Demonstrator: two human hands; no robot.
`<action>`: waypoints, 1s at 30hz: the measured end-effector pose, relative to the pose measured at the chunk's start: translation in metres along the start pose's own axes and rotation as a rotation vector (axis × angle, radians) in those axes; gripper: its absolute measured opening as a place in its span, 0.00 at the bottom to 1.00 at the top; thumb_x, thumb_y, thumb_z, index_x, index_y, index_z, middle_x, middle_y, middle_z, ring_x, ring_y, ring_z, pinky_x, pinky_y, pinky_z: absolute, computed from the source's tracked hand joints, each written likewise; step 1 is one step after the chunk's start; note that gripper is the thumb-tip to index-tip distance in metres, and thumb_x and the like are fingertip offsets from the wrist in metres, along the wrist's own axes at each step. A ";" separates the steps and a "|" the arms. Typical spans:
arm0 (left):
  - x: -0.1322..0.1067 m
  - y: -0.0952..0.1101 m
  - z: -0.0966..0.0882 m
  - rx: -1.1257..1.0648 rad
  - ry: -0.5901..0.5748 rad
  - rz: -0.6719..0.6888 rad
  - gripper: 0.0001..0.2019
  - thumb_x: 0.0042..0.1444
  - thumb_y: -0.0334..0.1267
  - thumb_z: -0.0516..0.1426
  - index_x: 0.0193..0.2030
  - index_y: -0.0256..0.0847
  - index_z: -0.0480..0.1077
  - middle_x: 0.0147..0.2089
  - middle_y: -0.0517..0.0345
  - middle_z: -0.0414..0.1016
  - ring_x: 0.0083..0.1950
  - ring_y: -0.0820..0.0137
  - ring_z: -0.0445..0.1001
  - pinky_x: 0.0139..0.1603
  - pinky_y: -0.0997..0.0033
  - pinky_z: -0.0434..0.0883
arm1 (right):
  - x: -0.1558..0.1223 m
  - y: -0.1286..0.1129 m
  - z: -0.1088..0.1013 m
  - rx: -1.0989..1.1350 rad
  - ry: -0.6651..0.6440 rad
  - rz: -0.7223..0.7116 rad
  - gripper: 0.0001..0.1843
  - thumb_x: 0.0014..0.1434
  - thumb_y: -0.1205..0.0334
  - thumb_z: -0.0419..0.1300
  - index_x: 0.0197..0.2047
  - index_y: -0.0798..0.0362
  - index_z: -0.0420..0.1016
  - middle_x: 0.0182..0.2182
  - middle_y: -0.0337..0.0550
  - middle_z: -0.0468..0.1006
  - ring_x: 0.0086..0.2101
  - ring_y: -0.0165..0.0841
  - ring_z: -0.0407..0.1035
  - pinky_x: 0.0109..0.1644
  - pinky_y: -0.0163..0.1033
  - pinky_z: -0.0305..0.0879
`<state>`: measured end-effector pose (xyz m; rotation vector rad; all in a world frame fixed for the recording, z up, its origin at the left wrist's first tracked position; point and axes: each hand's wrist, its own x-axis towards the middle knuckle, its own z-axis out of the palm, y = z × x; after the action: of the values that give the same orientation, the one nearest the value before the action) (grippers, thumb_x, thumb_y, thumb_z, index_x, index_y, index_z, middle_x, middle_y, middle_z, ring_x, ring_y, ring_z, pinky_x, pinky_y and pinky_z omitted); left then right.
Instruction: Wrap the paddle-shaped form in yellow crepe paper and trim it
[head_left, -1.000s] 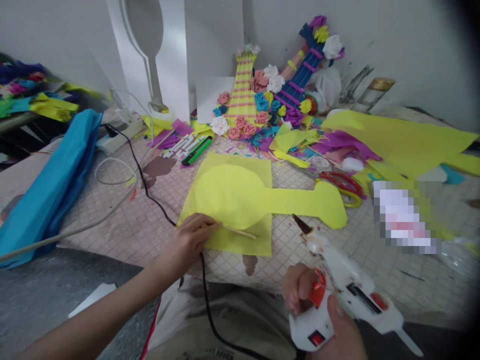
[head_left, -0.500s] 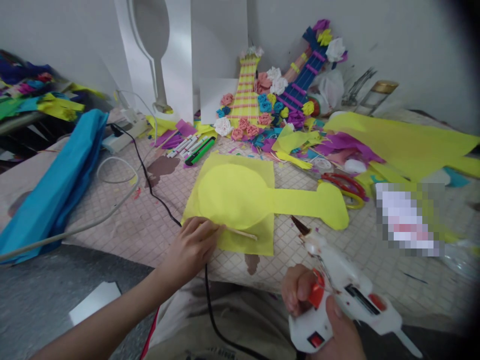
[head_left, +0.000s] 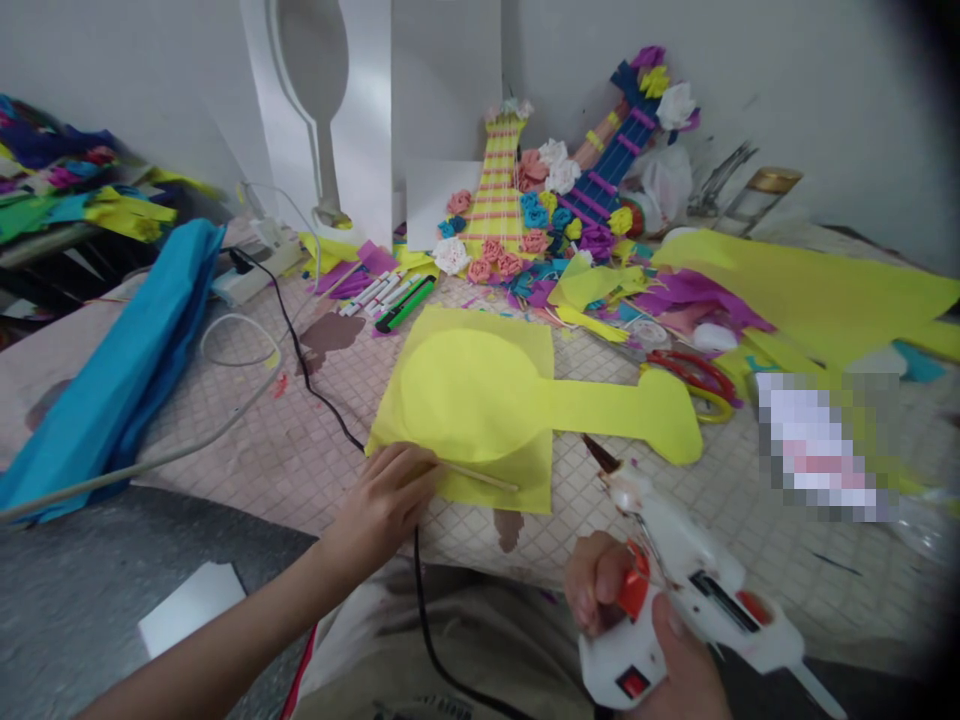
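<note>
Across the middle of the tabletop (head_left: pixel 457 540) we have a yellow guitar-shaped cutout (head_left: pixel 469 395) lying on a yellow paper square (head_left: pixel 529 497), its neck running past the square's right edge. Our left hand (head_left: pixel 391 500), over the square's near left corner, is closed on one end of a thin stick (head_left: pixel 481 476). Our right hand (head_left: pixel 688 662) is wrapped around a glue gun (head_left: pixel 679 530) by its orange trigger (head_left: pixel 636 582), nozzle near the neck. Hands well apart. Scissors (head_left: pixel 697 372) near the cutout's right end.

Matt yellow paper (head_left: pixel 534 465) lies under the left hand (head_left: pixel 397 495), a smooth white plastic glue gun (head_left: pixel 686 540) in the right hand (head_left: pixel 686 655).
</note>
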<state>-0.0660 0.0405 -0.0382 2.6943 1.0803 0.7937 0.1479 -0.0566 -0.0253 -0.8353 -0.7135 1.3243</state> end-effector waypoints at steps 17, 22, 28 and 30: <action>0.008 -0.020 -0.021 0.030 -0.100 0.108 0.15 0.56 0.26 0.50 0.50 0.38 0.63 0.44 0.49 0.67 0.46 0.65 0.63 0.46 0.62 0.65 | -0.001 0.001 0.000 -0.016 0.058 0.004 0.15 0.50 0.48 0.53 0.25 0.51 0.67 0.20 0.39 0.63 0.23 0.29 0.57 0.25 0.34 0.55; 0.021 -0.060 -0.030 0.066 -0.021 0.083 0.14 0.57 0.27 0.49 0.49 0.42 0.65 0.41 0.52 0.66 0.43 0.69 0.66 0.43 0.65 0.66 | -0.002 0.002 -0.001 -0.015 0.077 -0.004 0.13 0.50 0.49 0.54 0.25 0.50 0.67 0.20 0.39 0.63 0.23 0.29 0.57 0.25 0.34 0.55; 0.031 -0.078 -0.033 0.034 -0.208 0.126 0.14 0.57 0.28 0.48 0.46 0.44 0.69 0.40 0.53 0.67 0.42 0.69 0.67 0.42 0.66 0.66 | -0.005 0.001 -0.008 -0.026 0.079 0.034 0.15 0.51 0.48 0.52 0.25 0.51 0.67 0.20 0.40 0.62 0.23 0.31 0.57 0.24 0.36 0.56; 0.028 -0.073 -0.035 -0.019 -0.212 0.117 0.14 0.56 0.28 0.49 0.46 0.43 0.69 0.41 0.52 0.67 0.43 0.69 0.67 0.43 0.66 0.67 | -0.005 0.001 -0.009 -0.037 0.091 0.019 0.15 0.51 0.48 0.52 0.25 0.51 0.67 0.20 0.40 0.62 0.22 0.31 0.57 0.24 0.36 0.57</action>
<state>-0.1110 0.1103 -0.0191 2.7693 0.8715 0.5157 0.1545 -0.0620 -0.0305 -0.9278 -0.6613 1.2847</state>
